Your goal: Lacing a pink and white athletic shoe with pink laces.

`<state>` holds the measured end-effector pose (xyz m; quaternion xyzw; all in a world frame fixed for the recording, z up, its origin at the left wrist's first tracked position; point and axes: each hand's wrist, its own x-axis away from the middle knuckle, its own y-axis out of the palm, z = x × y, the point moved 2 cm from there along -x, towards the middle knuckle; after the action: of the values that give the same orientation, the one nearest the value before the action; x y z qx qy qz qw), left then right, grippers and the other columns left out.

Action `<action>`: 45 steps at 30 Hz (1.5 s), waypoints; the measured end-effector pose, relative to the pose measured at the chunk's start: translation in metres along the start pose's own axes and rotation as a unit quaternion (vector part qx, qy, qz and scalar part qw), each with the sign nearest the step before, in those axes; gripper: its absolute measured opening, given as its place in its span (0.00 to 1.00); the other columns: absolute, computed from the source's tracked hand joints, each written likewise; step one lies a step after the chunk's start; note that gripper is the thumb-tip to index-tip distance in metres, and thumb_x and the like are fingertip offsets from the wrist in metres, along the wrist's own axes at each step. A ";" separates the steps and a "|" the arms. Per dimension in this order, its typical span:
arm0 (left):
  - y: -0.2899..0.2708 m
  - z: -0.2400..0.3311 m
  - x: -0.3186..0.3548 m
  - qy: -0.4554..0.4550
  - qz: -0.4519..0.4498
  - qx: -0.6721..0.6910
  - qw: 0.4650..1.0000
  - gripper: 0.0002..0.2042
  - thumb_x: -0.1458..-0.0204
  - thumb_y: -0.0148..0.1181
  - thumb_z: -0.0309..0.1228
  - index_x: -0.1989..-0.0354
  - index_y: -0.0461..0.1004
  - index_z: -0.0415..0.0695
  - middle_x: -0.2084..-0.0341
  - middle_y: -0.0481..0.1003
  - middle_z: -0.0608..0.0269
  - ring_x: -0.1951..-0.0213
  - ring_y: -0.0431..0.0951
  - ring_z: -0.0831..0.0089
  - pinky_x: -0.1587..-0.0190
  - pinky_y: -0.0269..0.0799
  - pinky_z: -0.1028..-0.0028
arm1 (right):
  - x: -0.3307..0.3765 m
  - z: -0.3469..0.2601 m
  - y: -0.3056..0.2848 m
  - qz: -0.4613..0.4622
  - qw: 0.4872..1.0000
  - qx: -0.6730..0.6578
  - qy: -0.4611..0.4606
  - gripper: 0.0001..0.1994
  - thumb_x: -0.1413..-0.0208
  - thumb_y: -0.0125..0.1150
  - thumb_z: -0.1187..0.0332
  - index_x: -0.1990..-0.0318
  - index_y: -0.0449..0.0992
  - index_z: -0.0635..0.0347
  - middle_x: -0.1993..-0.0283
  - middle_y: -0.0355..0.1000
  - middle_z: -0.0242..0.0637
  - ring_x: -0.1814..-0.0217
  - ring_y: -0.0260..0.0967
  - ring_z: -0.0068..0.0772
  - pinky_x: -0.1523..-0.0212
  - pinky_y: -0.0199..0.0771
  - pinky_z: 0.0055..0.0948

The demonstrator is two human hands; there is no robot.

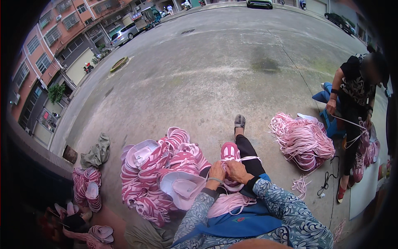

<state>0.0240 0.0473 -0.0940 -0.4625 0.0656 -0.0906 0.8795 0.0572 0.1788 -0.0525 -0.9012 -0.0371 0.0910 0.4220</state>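
A pink shoe upper [230, 151] with pale stripes rests over my lap, its toe pointing away from me. My left hand [216, 172] is closed on its left side. From the right, my right hand [238, 172] closes on the same upper, and the fingertips of both hands meet over its lacing. Whether they also pinch a lace is hidden by the fingers. A pale shoelace [250, 157] trails from the upper to the right. More pink laces [228, 204] lie in my lap on a blue apron [244, 224].
Stacked pink-and-white shoe uppers [159, 174] are heaped on my left. A big bundle of pink laces [304, 139] lies to the right. Beyond it a seated co-worker [356, 91] pulls a lace at a shoe upper. Black cord [327, 182] and loose laces [300, 185] are on the ground.
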 end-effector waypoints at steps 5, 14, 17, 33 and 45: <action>-0.009 0.004 0.002 0.040 0.023 0.041 0.998 0.14 0.47 0.46 0.38 0.62 0.70 0.41 0.68 0.72 0.42 0.62 0.72 0.43 0.60 0.67 0.52 | -0.004 0.004 0.010 -0.022 0.999 0.049 -0.001 0.10 0.48 0.51 0.64 0.65 0.72 0.62 0.65 0.69 0.49 0.65 0.71 0.50 0.67 0.71 0.44; -0.016 0.003 0.001 -0.006 -0.007 0.058 0.998 0.11 0.49 0.49 0.35 0.65 0.69 0.41 0.70 0.73 0.42 0.63 0.73 0.44 0.61 0.68 0.54 | -0.006 -0.004 0.019 -0.034 0.992 0.116 -0.035 0.09 0.48 0.50 0.66 0.63 0.70 0.60 0.64 0.67 0.46 0.69 0.72 0.49 0.70 0.71 0.44; -0.016 -0.001 -0.002 -0.017 -0.030 0.071 0.997 0.10 0.50 0.51 0.35 0.66 0.70 0.42 0.70 0.74 0.43 0.63 0.73 0.45 0.62 0.68 0.54 | -0.006 -0.005 0.018 -0.038 0.991 0.123 -0.042 0.09 0.48 0.50 0.66 0.64 0.69 0.61 0.64 0.67 0.46 0.70 0.72 0.49 0.71 0.71 0.44; -0.054 0.010 0.022 -0.088 0.024 0.145 0.985 0.11 0.54 0.58 0.35 0.69 0.70 0.40 0.72 0.74 0.48 0.69 0.76 0.58 0.66 0.70 0.68 | 0.005 -0.040 -0.046 -0.224 0.817 -0.516 0.128 0.12 0.44 0.53 0.64 0.71 0.72 0.64 0.84 0.61 0.29 0.86 0.56 0.19 0.85 0.53 0.21; -0.018 0.063 0.033 -0.259 -0.317 0.668 0.622 0.15 0.40 0.43 0.41 0.63 0.67 0.39 0.88 0.64 0.70 0.87 0.65 0.78 0.78 0.67 0.75 | 0.084 -0.137 -0.109 -0.442 0.730 -0.494 -0.165 0.11 0.41 0.50 0.63 0.71 0.71 0.60 0.79 0.61 0.22 0.79 0.55 0.12 0.80 0.54 0.17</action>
<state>0.0670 0.0807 -0.0450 0.2552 -0.3940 -0.2594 0.8440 0.1674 0.1574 0.1062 -0.8352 -0.5401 0.0107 -0.1030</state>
